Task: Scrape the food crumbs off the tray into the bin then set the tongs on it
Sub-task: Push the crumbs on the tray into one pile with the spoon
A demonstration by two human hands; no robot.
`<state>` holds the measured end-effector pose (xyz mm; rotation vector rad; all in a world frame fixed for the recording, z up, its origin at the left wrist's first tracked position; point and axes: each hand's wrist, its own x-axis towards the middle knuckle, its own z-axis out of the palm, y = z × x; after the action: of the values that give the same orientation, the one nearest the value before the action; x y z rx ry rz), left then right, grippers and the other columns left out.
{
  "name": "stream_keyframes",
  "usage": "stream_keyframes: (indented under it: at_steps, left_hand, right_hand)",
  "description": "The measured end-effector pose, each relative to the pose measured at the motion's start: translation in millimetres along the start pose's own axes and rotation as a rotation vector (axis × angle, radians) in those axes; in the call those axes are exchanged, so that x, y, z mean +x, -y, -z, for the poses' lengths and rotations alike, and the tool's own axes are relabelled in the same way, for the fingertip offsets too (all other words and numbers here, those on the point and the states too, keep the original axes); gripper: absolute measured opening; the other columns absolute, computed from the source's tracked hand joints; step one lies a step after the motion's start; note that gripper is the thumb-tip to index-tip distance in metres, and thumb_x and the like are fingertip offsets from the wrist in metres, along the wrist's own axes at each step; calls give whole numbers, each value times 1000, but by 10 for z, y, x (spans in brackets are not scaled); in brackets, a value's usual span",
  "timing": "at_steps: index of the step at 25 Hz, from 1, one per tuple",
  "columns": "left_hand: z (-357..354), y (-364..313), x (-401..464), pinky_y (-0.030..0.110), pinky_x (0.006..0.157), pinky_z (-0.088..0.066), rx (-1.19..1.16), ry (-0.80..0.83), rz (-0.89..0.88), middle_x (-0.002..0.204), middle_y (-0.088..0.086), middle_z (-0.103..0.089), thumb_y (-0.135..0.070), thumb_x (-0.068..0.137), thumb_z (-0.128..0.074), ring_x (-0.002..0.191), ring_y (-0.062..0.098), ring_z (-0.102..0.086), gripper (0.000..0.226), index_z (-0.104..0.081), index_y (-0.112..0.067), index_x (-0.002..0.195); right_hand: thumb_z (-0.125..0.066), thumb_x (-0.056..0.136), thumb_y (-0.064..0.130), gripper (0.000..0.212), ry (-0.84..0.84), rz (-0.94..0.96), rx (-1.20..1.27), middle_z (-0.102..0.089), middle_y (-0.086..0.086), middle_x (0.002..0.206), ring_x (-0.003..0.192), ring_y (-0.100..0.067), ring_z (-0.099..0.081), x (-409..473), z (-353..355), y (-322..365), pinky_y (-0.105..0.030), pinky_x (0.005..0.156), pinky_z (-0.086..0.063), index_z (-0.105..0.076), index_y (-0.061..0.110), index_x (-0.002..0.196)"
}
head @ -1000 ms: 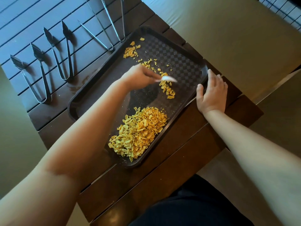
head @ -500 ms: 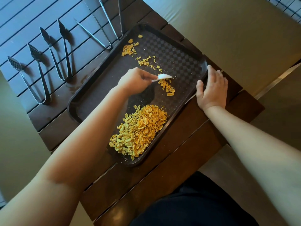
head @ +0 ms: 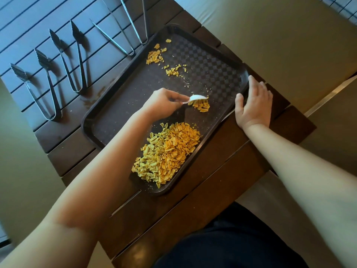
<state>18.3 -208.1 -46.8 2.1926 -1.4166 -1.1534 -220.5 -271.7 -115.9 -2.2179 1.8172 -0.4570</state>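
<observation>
The left hand (head: 162,102) pinches the handle of a small white scraper (head: 197,98), fingers curled round it, and the white blade rests on the tray floor against a small clump of crumbs (head: 201,105). The right hand (head: 255,103) lies flat along the tray's right edge, fingers straight over the rim and thumb on the inner side, not curled round anything.

The tray (head: 119,105) is dark brown with a checkered floor and sits at an angle on a dark slatted table (head: 222,180). Just below the scraper, towards the tray's near corner, lies the big heap of yellow and orange crumbs (head: 168,153), partly under the left forearm. At the tray's far end two smaller scatterings remain: one patch (head: 154,57) near the far rim and another (head: 173,70) a little nearer the middle, with fine dust between.

On the table left of the tray lie four pairs of tongs, well apart from both hands: two dark pairs with leaf-shaped tips (head: 38,88) (head: 72,59) and two thin pairs of bare metal (head: 114,33) (head: 137,20), the last one touching or just beside the tray's far rim
</observation>
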Motion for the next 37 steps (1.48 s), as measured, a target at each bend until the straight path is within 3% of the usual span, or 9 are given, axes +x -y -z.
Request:
stream_keyframes:
  at_steps: [6, 13, 15, 17, 19, 27, 30, 32, 37]
  left_hand:
    - [-68, -172, 208, 17, 47, -38, -14, -152, 19, 114, -8, -62, -19, 94, -46, 50, 3, -43, 34, -63, -37, 116]
    - [68, -148, -63, 20, 50, -29, 277, 104, -4, 69, -22, -54, -26, 90, -54, 54, 4, -40, 27, -64, -48, 103]
    - [99, -50, -80, 20, 50, -31, 134, 84, 12, 72, -18, -59, -24, 91, -54, 50, 2, -39, 27, -65, -45, 102]
    - [72, -1, 4, 18, 48, -33, -37, -91, 34, 89, -14, -68, -21, 92, -51, 47, 0, -40, 29, -65, -42, 106]
    - [14, -44, 94, 17, 47, -37, -5, -232, 34, 108, -12, -66, -22, 92, -49, 54, 2, -47, 30, -64, -39, 112]
    - [-18, 24, -67, 23, 50, -33, 160, -3, 18, 81, -11, -63, -31, 88, -57, 56, 4, -46, 20, -66, -48, 94]
    - [68, 114, -61, 19, 46, -33, -111, -185, 76, 81, -8, -68, -24, 89, -56, 39, -1, -41, 23, -67, -42, 100]
    - [85, 123, -7, 19, 46, -36, -112, -340, 116, 88, -9, -67, -23, 91, -54, 42, 0, -45, 25, -68, -36, 106]
    - [-57, 81, -113, 18, 46, -36, 17, -137, 61, 86, -12, -64, -29, 91, -56, 50, 1, -46, 21, -67, -38, 107]
  right_hand:
    - [-32, 96, 39, 57, 3, -3, -8, -38, -14, 148, 140, -31, -28, -3, 3, 7, -47, 116, -20, -30, 12, 146]
    - [-33, 96, 39, 57, -2, 2, -14, -38, -14, 148, 141, -31, -28, -1, -11, -4, -47, 116, -20, -30, 12, 146]
    - [-33, 96, 39, 57, -5, 3, -14, -38, -14, 148, 140, -31, -29, 1, -14, -8, -47, 116, -21, -30, 12, 146]
    - [-33, 97, 39, 56, -3, -2, -10, -38, -14, 148, 140, -31, -29, -3, -9, -8, -47, 116, -21, -30, 12, 146]
    - [-34, 97, 39, 56, -1, -3, -15, -38, -14, 148, 141, -31, -28, -10, -2, 4, -47, 116, -20, -30, 12, 146]
    - [-33, 97, 38, 55, -3, 3, -8, -37, -12, 149, 141, -30, -27, -14, -1, 2, -47, 116, -19, -30, 12, 146]
    - [-33, 97, 39, 56, 2, -2, -14, -36, -12, 150, 142, -30, -27, -11, 9, 1, -46, 117, -19, -29, 13, 147]
    - [-32, 97, 39, 56, 3, -1, -12, -36, -12, 150, 142, -30, -26, -11, 9, 2, -46, 117, -18, -29, 13, 147]
    - [-32, 98, 39, 56, 8, -7, -15, -35, -11, 151, 142, -29, -25, -15, 5, 0, -45, 117, -16, -28, 14, 147]
